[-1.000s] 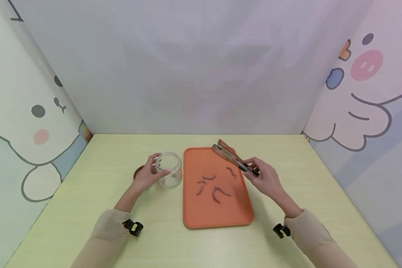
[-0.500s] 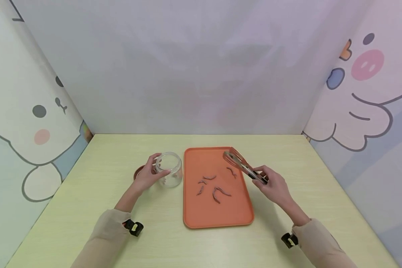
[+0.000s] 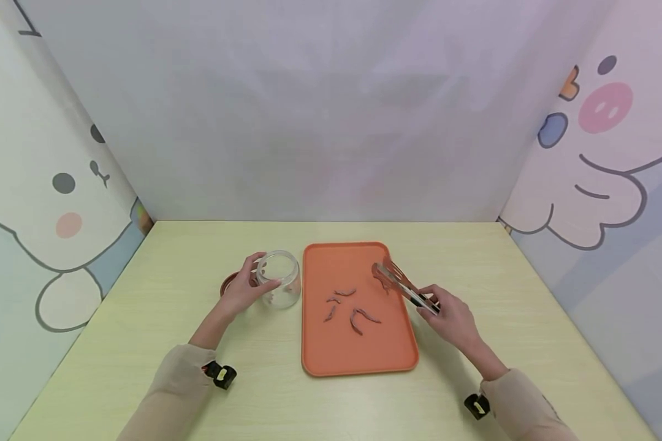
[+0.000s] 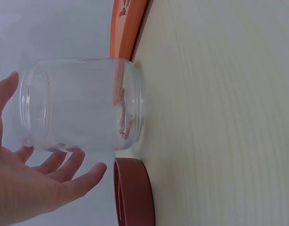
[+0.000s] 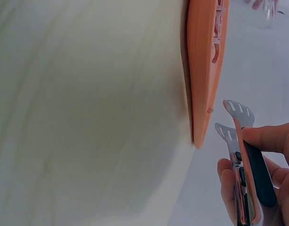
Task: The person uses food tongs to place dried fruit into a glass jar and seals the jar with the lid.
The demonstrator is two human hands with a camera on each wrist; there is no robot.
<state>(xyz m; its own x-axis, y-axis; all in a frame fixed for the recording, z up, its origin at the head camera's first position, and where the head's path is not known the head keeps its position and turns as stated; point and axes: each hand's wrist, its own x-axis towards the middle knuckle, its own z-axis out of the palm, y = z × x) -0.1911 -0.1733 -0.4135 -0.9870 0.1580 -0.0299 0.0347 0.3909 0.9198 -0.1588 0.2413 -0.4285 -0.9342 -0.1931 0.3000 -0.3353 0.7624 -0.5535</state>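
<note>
My left hand (image 3: 245, 293) holds a clear glass jar (image 3: 285, 296) near its rim, thumb on one side and fingers on the other. The jar stands upright and uncovered; in the left wrist view, brownish strips (image 4: 125, 120) show at its bottom. My right hand (image 3: 453, 317) grips metal tongs (image 5: 245, 162) with dark handle pads and slotted tips. The tips are apart, low over the right side of an orange tray (image 3: 358, 362), overlapping a thin strip (image 3: 385, 284) there. Other thin, wavy reddish-brown strips (image 3: 355, 320) lie across the middle of the tray.
A round reddish-brown lid-like piece (image 3: 227, 282) sits on the pale wooden table (image 3: 331, 410), left of the jar and partly behind the left hand. The tray's raised edge runs close to the jar. A white curtain (image 3: 325, 122) rises behind the table, with printed cartoon panels either side.
My right hand has moved right and nearer with the tongs, whose tips have come from the tray's far edge to the right-hand strip. The left hand and jar have stayed put.
</note>
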